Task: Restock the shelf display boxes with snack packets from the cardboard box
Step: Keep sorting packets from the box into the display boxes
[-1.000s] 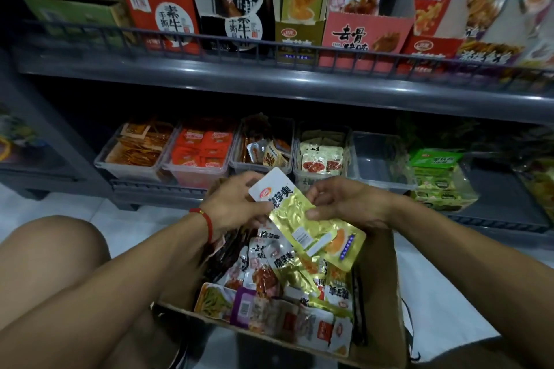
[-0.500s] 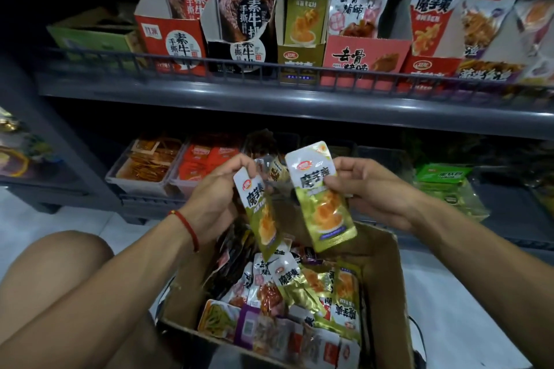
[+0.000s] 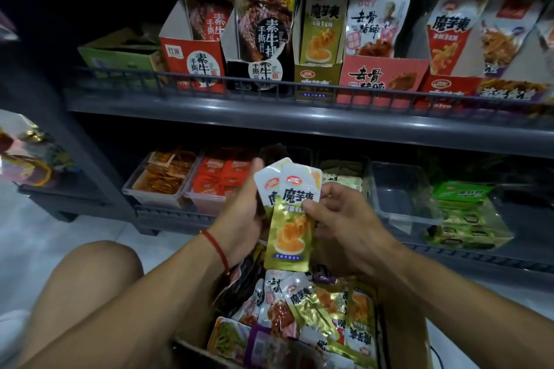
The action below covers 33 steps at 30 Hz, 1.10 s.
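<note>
Both hands meet just above the open cardboard box, holding two gold snack packets upright, one overlapping the other. The left hand has its fingers curled shut around the rear packet, gripping its left edge. The right hand pinches the front packet with its fingers closed on the right edge, just below the white top. Under the fingers, more packets lie heaped in the box. Beyond the fingertips, clear tubs sit on the lower shelf, and above them the display boxes stand on the upper shelf
</note>
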Each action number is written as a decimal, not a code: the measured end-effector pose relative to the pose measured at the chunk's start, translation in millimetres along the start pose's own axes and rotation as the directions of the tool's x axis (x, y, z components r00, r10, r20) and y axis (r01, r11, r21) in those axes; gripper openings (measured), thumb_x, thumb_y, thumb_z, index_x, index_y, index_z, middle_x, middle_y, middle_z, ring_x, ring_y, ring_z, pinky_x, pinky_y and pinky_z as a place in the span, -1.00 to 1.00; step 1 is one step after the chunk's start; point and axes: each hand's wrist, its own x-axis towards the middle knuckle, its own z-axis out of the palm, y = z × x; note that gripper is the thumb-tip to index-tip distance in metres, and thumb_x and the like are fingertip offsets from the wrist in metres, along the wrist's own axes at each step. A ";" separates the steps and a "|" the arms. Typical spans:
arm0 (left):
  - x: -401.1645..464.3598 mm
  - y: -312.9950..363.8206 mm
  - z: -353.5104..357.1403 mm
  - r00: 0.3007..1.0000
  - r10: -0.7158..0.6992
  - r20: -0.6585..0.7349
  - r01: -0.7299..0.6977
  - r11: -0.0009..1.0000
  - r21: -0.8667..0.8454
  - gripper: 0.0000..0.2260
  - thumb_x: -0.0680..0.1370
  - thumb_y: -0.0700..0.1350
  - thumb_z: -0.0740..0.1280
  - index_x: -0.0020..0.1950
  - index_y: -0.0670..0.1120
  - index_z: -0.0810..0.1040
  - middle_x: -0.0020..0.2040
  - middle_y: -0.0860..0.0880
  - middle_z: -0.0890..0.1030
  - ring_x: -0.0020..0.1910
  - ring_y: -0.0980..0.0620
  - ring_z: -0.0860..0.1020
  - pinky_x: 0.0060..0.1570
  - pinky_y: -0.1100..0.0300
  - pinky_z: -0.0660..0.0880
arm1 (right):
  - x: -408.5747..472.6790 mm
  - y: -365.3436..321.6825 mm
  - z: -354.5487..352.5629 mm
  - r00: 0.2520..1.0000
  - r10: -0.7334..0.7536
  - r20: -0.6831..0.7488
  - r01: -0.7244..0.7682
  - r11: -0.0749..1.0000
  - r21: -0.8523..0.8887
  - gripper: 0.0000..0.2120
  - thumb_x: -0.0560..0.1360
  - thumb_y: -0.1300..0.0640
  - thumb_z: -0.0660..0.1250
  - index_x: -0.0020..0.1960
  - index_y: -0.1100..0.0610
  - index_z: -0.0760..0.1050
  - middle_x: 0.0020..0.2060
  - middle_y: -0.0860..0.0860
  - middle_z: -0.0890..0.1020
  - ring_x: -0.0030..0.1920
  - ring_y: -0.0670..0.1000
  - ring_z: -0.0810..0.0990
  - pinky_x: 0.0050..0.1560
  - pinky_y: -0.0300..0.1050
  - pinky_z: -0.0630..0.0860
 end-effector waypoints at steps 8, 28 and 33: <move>-16.1 -6.5 -1.0 0.927 -0.116 0.357 0.060 0.984 0.166 -0.59 0.60 0.04 0.38 0.43 0.05 0.45 0.24 -0.12 0.67 0.21 -0.29 0.63 0.22 -0.40 0.50 | 1.3 -19.2 -4.6 1.000 -0.023 0.007 0.021 0.976 0.217 -0.82 0.60 0.24 0.36 0.16 0.29 0.50 -0.04 0.15 0.75 -0.08 0.12 0.75 -0.20 -0.08 0.66; -12.7 15.1 -12.7 0.930 -0.054 0.362 -0.133 0.872 0.472 -0.60 0.55 -0.29 0.45 0.32 0.02 0.52 0.11 -0.05 0.70 0.02 -0.14 0.72 -0.05 -0.28 0.65 | 12.6 -68.3 -31.8 0.934 -0.304 0.186 0.353 0.716 -0.602 -0.39 0.39 0.11 0.62 0.31 -0.20 0.41 0.09 -0.16 0.62 0.09 -0.08 0.67 -0.10 -0.03 0.70; -13.8 21.8 -10.5 0.916 -0.042 0.400 -0.195 0.823 0.533 -0.59 0.55 -0.32 0.44 0.34 -0.02 0.52 0.14 -0.09 0.66 0.03 -0.15 0.71 -0.09 -0.19 0.68 | 5.7 -85.0 -30.8 0.941 -0.256 0.223 0.334 0.592 -0.733 -0.60 0.38 0.04 0.61 0.11 -0.05 0.50 -0.01 -0.12 0.69 -0.06 -0.16 0.69 -0.14 -0.09 0.69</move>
